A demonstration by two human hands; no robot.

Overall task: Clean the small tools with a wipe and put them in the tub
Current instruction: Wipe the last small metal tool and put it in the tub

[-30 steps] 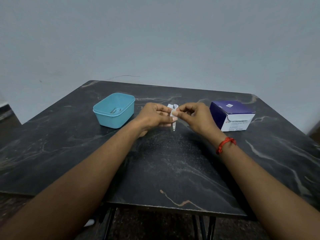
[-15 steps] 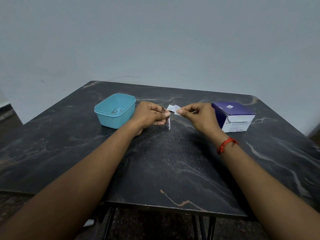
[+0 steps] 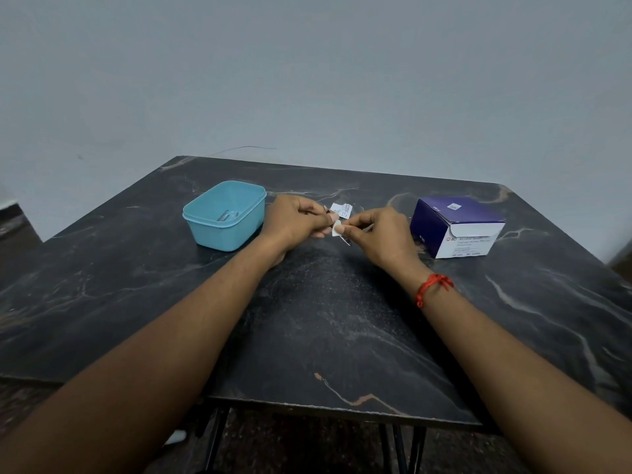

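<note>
My left hand (image 3: 294, 222) pinched the thin metal tool (image 3: 345, 239) (likely slippery) by its end; right hand (image 3: 376, 234) pinched the soft white wipe (image 3: 336, 229).

We see a bare indoor room, its kind unclear: blank grey wall (image 3: 307, 80) beyond the right grip (image 3: 376, 234), dark marbled surface (image 3: 325, 319) under it, thin metal legs (image 3: 216, 439).

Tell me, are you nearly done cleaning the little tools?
Partly. Done: some metal tools already lie in the blue tub. In hand: the left hand grips a small tool while the right hand pinches the wipe against it. Left: that tool must go in the tub. No other loose tools show on the table.
</note>
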